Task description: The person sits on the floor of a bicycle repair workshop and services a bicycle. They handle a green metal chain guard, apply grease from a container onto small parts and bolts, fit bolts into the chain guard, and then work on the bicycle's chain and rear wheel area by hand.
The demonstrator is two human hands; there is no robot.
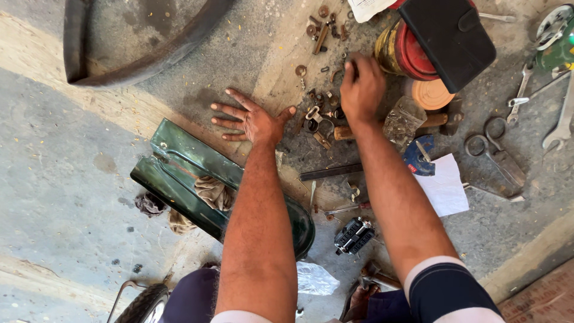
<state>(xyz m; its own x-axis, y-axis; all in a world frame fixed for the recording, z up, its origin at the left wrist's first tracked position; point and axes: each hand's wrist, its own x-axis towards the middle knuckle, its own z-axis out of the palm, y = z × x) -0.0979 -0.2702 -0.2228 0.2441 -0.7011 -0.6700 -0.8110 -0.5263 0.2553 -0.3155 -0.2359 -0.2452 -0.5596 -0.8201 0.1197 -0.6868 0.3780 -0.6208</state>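
Here, a view down on a workshop floor strewn with hardware. Just left of the tin (396,52): right hand (360,90), knuckles up, fingertips drawn together over loose nuts (317,27) and a washer (301,70). Cannot tell whether pinching a piece or merely touching the litter; nothing visible between the fingertips. Further left of the tin, well apart from the right: left hand (254,119), pressed flat on bare concrete, fingers splayed wide, holding nothing, thumb tip close to a bracket (314,113). Judged by look: small rusty steel pieces, light, stiff and hard, not fragile; probably gritty or oily, so apt to slip or roll. Best taken one at a time in a thumb-and-forefinger pinch across the flats or rim, or raked together and scooped. Leaning on top of the tin: black pouch (448,39). Just below the tin: orange lid (431,94). Far to the lower left of the tin, partly under the left forearm: green cover (179,164) with a rag (212,191) lying in it. Right of the tin, well apart: scissors (493,149) and spanner (562,122). Below the tin, beside the right forearm: white paper (445,188)
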